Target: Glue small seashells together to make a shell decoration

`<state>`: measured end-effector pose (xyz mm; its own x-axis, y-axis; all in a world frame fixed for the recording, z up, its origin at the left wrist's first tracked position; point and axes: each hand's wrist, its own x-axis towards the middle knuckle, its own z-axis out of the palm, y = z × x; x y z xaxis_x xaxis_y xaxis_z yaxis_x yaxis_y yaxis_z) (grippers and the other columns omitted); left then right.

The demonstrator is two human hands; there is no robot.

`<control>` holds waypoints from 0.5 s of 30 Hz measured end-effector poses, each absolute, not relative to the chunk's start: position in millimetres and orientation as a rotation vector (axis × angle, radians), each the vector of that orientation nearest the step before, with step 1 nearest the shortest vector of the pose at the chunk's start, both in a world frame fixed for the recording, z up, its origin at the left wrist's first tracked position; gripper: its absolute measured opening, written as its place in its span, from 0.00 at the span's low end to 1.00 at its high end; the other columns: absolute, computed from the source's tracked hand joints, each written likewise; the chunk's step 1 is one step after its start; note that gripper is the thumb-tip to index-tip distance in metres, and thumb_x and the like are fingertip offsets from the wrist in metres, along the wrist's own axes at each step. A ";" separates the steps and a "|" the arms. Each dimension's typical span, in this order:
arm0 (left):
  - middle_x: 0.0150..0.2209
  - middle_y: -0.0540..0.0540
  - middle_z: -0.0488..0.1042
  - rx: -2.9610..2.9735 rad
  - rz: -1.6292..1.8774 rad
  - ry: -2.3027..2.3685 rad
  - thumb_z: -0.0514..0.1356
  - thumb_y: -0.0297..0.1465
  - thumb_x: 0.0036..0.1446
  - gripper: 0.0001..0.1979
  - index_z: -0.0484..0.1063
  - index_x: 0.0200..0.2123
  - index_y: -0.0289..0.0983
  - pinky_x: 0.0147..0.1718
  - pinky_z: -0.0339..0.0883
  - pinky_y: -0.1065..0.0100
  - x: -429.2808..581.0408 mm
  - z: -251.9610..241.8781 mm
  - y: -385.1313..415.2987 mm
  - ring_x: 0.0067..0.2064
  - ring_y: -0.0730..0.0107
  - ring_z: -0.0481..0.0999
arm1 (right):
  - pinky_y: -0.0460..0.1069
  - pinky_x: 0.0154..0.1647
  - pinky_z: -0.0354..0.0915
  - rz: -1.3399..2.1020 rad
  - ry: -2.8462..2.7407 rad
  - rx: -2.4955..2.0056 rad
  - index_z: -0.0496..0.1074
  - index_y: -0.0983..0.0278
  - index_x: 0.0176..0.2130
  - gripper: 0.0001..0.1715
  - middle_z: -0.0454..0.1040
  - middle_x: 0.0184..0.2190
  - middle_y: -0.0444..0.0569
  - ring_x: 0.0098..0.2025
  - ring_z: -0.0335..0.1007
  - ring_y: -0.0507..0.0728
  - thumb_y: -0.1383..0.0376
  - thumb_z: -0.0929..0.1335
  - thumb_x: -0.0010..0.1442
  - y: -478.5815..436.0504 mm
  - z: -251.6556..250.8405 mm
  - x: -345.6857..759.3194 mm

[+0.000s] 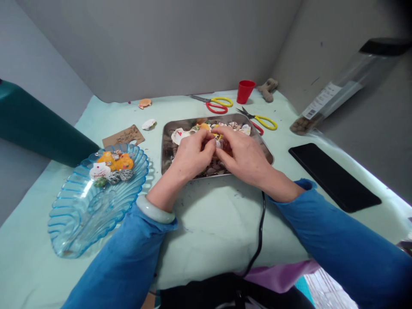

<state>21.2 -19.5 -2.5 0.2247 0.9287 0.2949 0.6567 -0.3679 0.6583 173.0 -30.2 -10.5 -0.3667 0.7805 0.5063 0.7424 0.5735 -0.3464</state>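
Over a steel tray [269, 155] filled with shells and small trinkets, my two hands meet at the fingertips. Between them is a small pale shell [220, 144], mostly covered by fingers, with a yellowish bit at its top. My left hand [195, 153] is closed, its thumb and fingers pinching the shell from the left. From the right, my right hand [245, 155] grips the same piece with bent fingers. A white scallop shell [179, 136] with a red mark lies in the tray beside my left hand.
A blue shell-shaped dish [71, 214] holding decorated shells stands left, near a green bottle [41, 120]. Two scissors [222, 102] and a red cup [245, 91] are at the back. On the right are a black phone [334, 176] and a clear tube [337, 94].
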 end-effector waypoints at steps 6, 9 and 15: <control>0.30 0.50 0.74 2.130 0.944 1.447 0.52 0.30 0.54 0.08 0.69 0.32 0.35 0.31 0.60 0.71 20.3 -3.6 -18.8 0.30 0.74 0.69 | 0.53 0.42 0.61 0.080 -2.175 -1.224 0.65 0.65 0.50 0.19 0.74 0.42 0.53 0.43 0.69 0.60 0.66 0.62 0.58 -29.6 -9.8 172.6; 0.30 0.50 0.74 2.131 0.945 1.448 0.52 0.30 0.54 0.08 0.69 0.32 0.35 0.31 0.60 0.71 20.2 -3.4 -18.6 0.31 0.74 0.69 | 0.52 0.40 0.61 0.073 -2.177 -1.226 0.64 0.65 0.51 0.20 0.74 0.42 0.53 0.41 0.69 0.60 0.66 0.62 0.58 -29.8 -9.5 172.6; 0.29 0.50 0.73 2.122 0.928 1.457 0.51 0.30 0.54 0.08 0.69 0.32 0.35 0.30 0.60 0.71 20.7 -2.2 -19.2 0.30 0.74 0.69 | 0.53 0.41 0.61 0.089 -2.206 -1.200 0.65 0.64 0.50 0.19 0.74 0.43 0.53 0.42 0.69 0.61 0.67 0.62 0.57 -29.9 -9.0 172.6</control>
